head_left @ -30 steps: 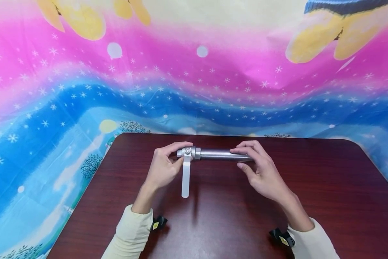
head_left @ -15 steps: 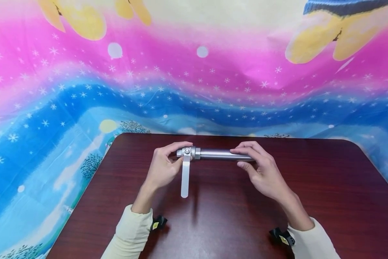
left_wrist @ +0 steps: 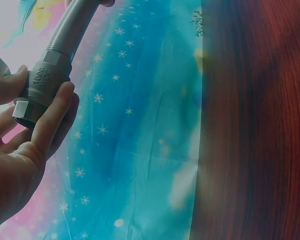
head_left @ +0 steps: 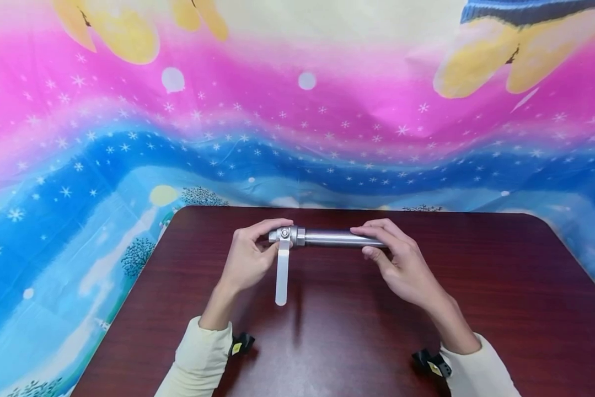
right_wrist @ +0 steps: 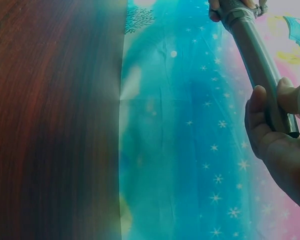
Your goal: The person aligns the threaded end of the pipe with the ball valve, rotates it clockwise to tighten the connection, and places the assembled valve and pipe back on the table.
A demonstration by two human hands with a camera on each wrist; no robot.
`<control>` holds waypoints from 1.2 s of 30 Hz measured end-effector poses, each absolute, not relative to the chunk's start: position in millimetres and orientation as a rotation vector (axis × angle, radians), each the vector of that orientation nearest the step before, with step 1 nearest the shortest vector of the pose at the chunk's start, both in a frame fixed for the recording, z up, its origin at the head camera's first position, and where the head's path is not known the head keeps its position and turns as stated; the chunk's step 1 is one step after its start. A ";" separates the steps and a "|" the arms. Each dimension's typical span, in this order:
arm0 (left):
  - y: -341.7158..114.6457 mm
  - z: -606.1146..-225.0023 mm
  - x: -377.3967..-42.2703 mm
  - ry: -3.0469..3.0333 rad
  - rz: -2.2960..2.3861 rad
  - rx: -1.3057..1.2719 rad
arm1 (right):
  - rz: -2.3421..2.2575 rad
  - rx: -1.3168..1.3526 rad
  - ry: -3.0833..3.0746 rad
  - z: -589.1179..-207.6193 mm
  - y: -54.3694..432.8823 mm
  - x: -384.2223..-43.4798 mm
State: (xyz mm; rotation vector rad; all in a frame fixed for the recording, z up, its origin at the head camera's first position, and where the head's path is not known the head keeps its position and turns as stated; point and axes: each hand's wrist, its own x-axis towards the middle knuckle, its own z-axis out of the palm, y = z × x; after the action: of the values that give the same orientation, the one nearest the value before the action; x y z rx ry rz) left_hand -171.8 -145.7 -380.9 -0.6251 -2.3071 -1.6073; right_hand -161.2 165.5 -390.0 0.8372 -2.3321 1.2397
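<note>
The reddish-brown, wood-grained table (head_left: 347, 331) has rounded far corners and a glossy top.

head: bright, pale glare on tabletop (head_left: 322, 358) | wrists: dimmer, hazy, washed-out upper corners

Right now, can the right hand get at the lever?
Probably yes, if the right hand lets go of the pipe. Nothing shows between it and the free end of the lever; the left hand grips the valve.
</note>
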 end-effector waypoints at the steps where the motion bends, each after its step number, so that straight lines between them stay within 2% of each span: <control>1: -145.8 -380.9 -171.6 -2.308 -1.605 -0.625 | 1.251 0.842 -2.333 -390.3 165.5 -161.2; 16: -145.0 -381.2 -170.8 -2.305 -1.601 -0.630 | 1.233 0.785 -2.409 -392.7 162.5 -156.7; 36: -146.1 -379.4 -171.0 -2.301 -1.603 -0.634 | 1.144 0.836 -2.329 -391.6 163.2 -159.2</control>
State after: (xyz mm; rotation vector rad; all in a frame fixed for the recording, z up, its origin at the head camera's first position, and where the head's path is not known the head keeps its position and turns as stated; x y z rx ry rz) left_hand -171.0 -146.1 -379.4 -0.6338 -2.3011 -1.6032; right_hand -159.2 163.2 -391.6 0.8356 -2.3289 1.1445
